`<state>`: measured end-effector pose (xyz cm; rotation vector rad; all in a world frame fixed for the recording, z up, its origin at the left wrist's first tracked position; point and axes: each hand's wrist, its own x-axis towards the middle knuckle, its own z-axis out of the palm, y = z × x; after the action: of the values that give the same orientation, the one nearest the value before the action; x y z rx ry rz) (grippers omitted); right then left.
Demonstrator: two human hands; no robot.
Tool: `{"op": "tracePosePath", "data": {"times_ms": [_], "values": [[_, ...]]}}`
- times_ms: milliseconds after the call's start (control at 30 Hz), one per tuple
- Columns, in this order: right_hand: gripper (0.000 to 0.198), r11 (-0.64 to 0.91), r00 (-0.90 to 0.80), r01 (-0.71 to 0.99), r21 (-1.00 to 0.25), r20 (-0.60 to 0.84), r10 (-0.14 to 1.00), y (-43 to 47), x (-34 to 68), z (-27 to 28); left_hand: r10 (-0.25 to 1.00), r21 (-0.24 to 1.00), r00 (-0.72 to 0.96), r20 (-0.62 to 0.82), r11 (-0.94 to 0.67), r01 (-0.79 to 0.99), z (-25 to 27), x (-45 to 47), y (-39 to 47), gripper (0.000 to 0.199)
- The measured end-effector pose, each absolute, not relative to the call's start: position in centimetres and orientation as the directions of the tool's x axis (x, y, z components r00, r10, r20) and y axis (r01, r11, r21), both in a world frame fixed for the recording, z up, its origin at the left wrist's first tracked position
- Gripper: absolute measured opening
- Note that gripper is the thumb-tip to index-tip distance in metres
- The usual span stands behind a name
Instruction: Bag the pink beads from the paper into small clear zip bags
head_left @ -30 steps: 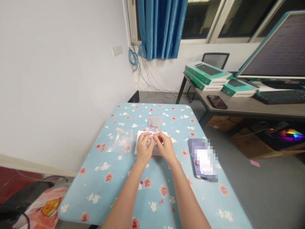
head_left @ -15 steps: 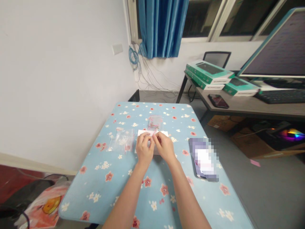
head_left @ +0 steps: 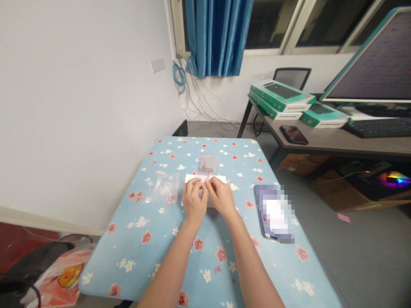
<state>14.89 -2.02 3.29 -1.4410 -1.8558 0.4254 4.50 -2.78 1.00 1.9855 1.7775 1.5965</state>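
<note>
My left hand (head_left: 195,197) and my right hand (head_left: 221,194) meet over a white flat box or sheet (head_left: 221,178) on the table. Thumbs and index fingers of both are pinched close together. A thin, pink-edged piece of clear plastic (head_left: 208,176) shows just above the fingertips; its lower part is hidden by the fingers. Right behind it lies a small clear plastic bag (head_left: 209,162) with small reddish bits in it. To the left of my left hand are crumpled clear zip bags (head_left: 164,188) with red strips.
A flowered blue cloth covers the table (head_left: 144,256). At its right side lies a phone-like purple object (head_left: 261,209), partly blurred out. Beyond stands a desk (head_left: 337,143) with green keyboard boxes (head_left: 282,96), a black phone (head_left: 293,134) and a monitor (head_left: 375,60). A wall borders the left.
Both hands keep nearly the same pinched pose over the white piece. The view has shifted very slightly; nothing on the table has visibly moved.
</note>
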Motion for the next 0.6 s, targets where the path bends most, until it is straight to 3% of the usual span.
{"op": "tracePosePath", "data": {"times_ms": [400, 600], "values": [[0.024, 0.311, -0.081, 0.742, -0.593, 0.382, 0.921, -2.29, 14.40, 3.19, 0.740, 0.613, -0.248, 0.625, -0.269, 0.743, 0.82, 4.11, -2.36, 0.012], [0.023, 0.276, 0.021, 0.741, -0.612, 0.432, 0.901, -2.18, 14.61, 3.11, 0.756, 0.668, -0.230, 0.613, -0.340, 0.662, 0.61, 3.86, -2.16, 0.010]]}}
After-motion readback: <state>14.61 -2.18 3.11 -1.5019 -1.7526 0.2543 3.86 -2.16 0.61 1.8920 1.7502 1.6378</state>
